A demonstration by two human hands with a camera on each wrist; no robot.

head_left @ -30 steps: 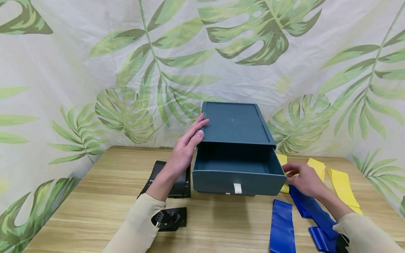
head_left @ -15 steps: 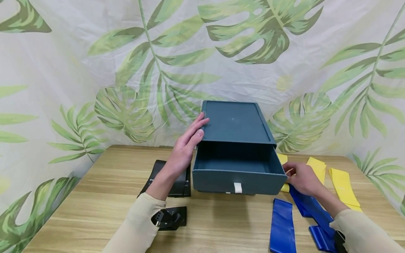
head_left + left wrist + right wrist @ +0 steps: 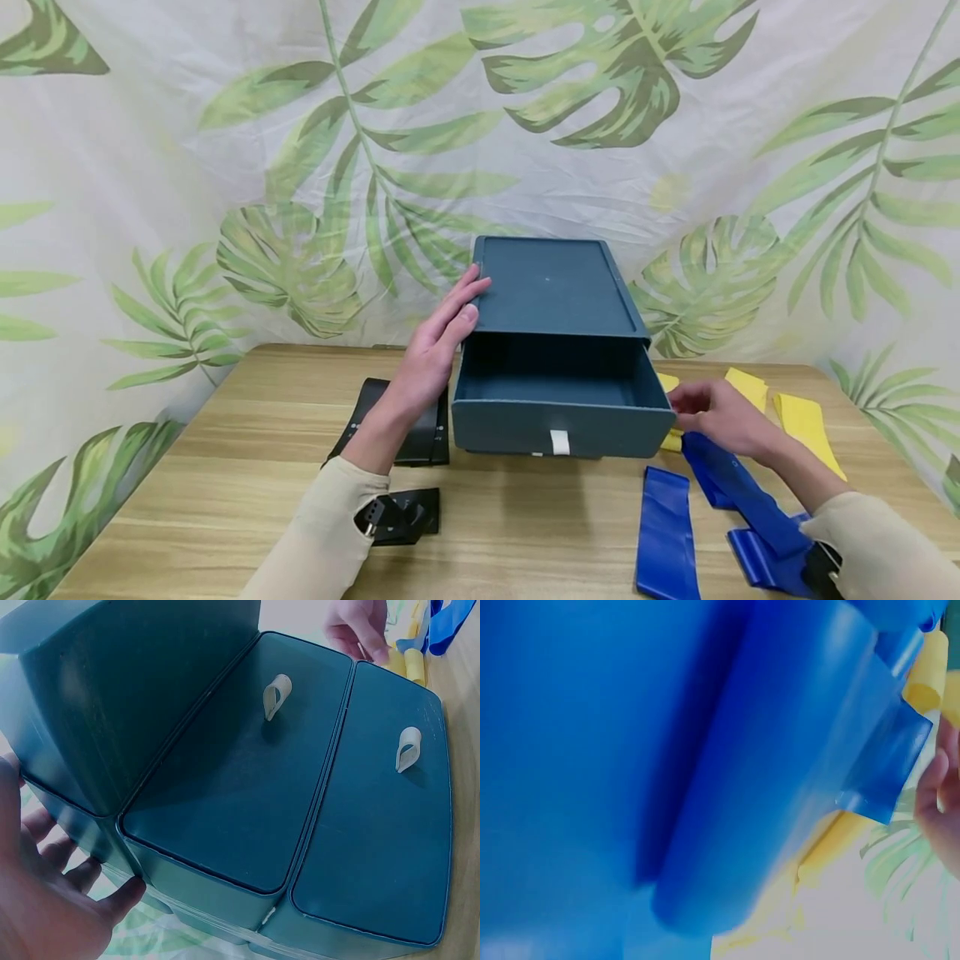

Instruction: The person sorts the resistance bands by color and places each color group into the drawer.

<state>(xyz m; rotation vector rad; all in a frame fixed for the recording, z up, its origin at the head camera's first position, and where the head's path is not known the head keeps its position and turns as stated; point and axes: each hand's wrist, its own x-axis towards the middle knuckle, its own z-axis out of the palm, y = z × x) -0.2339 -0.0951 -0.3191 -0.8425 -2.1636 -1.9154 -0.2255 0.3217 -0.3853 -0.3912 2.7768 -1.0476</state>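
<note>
A dark teal drawer unit (image 3: 551, 287) stands on the table, its top drawer (image 3: 562, 429) pulled out. The left wrist view shows further drawers (image 3: 217, 765) below it, with pale pull loops. My left hand (image 3: 431, 350) rests along the unit's left side, fingers fairly straight. Beside the drawer's right corner is my right hand (image 3: 720, 417), thumb and fingers bent close to a yellow band (image 3: 670, 439). Its fingertips are partly hidden, and I cannot tell whether they pinch that band. Blue bands (image 3: 738, 483), flat like resistance bands, lie under my right wrist.
Black bands (image 3: 427, 433) lie left of the unit, and another black band (image 3: 420, 512) sits near my left cuff. More yellow bands (image 3: 808, 429) are at the back right. A separate blue band (image 3: 663, 533) lies toward the front. A leaf-print cloth (image 3: 420, 125) hangs behind.
The view has shifted slightly. My right hand has moved a little at the same spot by the drawer corner, while my left hand stays on the unit's side.
</note>
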